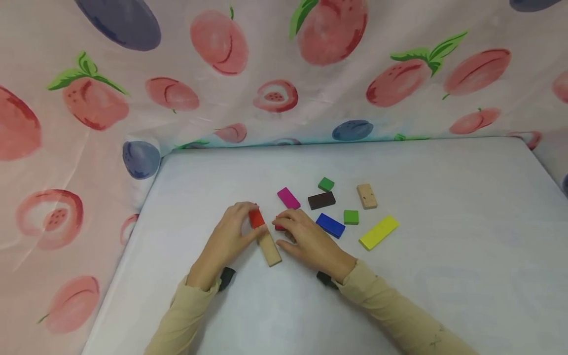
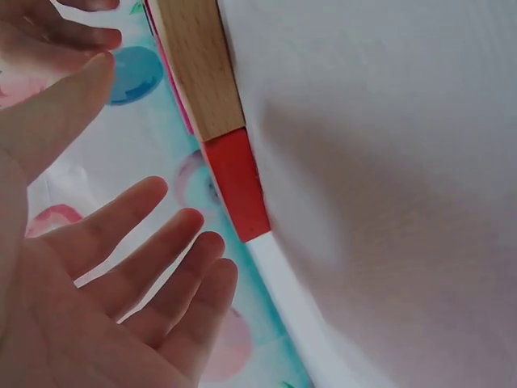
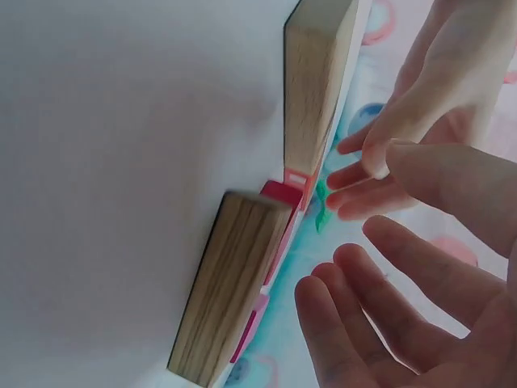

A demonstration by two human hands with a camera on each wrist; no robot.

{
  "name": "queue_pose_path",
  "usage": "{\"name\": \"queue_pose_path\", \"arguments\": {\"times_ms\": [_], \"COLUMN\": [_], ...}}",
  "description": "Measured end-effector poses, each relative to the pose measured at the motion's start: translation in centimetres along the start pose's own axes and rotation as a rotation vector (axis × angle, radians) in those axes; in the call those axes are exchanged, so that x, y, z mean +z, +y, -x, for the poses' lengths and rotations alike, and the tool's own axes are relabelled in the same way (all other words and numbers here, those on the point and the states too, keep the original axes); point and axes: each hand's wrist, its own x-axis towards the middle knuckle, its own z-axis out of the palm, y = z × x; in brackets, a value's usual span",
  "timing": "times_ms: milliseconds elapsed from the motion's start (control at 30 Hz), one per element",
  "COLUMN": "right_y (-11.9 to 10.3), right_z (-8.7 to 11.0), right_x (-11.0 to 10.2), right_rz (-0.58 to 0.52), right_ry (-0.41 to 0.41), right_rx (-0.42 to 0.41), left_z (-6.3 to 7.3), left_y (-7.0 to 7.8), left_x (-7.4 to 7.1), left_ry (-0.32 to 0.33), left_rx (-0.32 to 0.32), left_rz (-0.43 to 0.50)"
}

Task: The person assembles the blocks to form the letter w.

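Note:
My left hand [image 1: 228, 234] hovers over a red block [image 1: 256, 218], which lies end to end with a light wooden block [image 1: 269, 250]. In the left wrist view its fingers [image 2: 129, 271] are spread and relaxed, apart from the red block [image 2: 237, 186]. My right hand [image 1: 312, 241] is over another red block [image 1: 279, 227] and a brown wooden block [image 1: 290, 236], both partly hidden beneath it. The right wrist view shows this brown block [image 3: 229, 287] with a striped side, and loosely bent right fingers [image 3: 396, 315] with nothing between them.
Beyond the right hand lie a magenta block [image 1: 289, 198], a dark brown block [image 1: 321, 200], a blue block [image 1: 330, 226], a yellow block [image 1: 379, 232], two green blocks [image 1: 351, 217] and a light wooden block [image 1: 367, 196]. Fruit-patterned cloth [image 1: 275, 59] borders the white table [image 1: 466, 222].

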Motion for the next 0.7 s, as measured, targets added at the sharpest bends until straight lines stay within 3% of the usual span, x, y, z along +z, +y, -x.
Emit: {"name": "queue_pose_path", "arguments": {"times_ms": [267,467,700], "right_y": [0.7,1.1,1.2], "right_z": [-0.8,-1.4,-1.9], "right_x": [0.0,0.1,0.2], "right_rz": [0.026,0.051,0.073], "right_ry": [0.036,0.018,0.003], "right_rx": [-0.011,0.03,0.062], "left_z": [0.5,0.5,0.4], "left_y": [0.1,-0.1,0.0], "left_x": [0.1,0.4,0.5], "left_ry": [-0.037,-0.062,-0.071], "left_rx": [0.024,0.053,0.032], "left_rz": [-0.022,-0.056,-0.071]}}
